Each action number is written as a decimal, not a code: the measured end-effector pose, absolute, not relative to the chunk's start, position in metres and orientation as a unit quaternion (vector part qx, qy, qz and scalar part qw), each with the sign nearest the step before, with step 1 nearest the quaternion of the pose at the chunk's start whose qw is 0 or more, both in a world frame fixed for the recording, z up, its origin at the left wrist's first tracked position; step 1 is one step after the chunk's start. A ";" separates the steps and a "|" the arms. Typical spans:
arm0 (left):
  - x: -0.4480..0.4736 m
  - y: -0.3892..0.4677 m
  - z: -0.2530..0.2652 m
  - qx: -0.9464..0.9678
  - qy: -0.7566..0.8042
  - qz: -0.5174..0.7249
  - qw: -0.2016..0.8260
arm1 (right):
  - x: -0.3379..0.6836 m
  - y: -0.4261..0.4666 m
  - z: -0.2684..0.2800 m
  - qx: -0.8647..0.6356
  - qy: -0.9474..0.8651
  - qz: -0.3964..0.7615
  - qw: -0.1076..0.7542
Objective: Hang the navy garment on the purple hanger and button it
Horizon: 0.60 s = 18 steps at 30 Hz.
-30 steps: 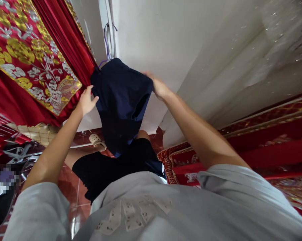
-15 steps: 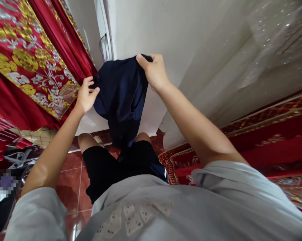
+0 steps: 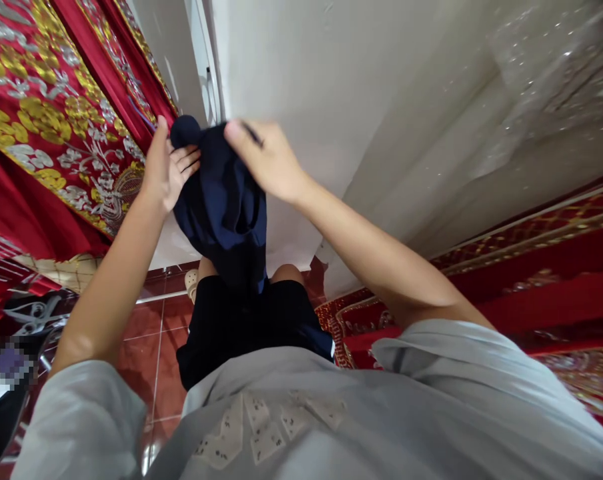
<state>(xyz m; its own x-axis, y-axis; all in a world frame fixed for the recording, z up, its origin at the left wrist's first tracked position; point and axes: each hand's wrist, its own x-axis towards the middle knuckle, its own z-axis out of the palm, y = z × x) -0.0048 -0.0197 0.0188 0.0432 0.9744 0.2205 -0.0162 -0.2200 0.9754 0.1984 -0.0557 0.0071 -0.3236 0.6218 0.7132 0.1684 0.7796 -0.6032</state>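
A dark navy garment hangs in loose folds in front of my knees, its lower end over my black shorts; its exact kind is unclear. My right hand is closed on its top edge, the thumb lying over the cloth. At the garment's left side is my left hand, thumb raised apart and fingers stretched out against the fabric. A rounded bulge of navy cloth stands up just beyond those fingers.
Red cloth with gold and silver embroidery hangs at left. A pale wall rises ahead, with clear plastic sheeting at right. More red trimmed fabric lies at lower right. A cream clog shows on the red tiled floor.
My right hand has moved left with the garment's top edge, bringing the hands closer together. My left hand has turned and its thumb has lifted away from the cloth. The garment is bunched narrower.
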 end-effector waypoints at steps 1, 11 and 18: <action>-0.003 -0.027 0.023 0.543 0.437 0.526 0.488 | 0.198 -0.070 0.001 -0.210 -0.833 0.239 0.453; -0.063 -0.129 0.010 0.765 0.505 0.205 0.342 | 0.248 -0.033 -0.043 -0.251 -0.814 0.279 0.444; -0.095 -0.142 0.022 0.744 0.519 0.342 0.245 | 0.243 -0.029 -0.088 -0.307 -0.735 0.501 0.339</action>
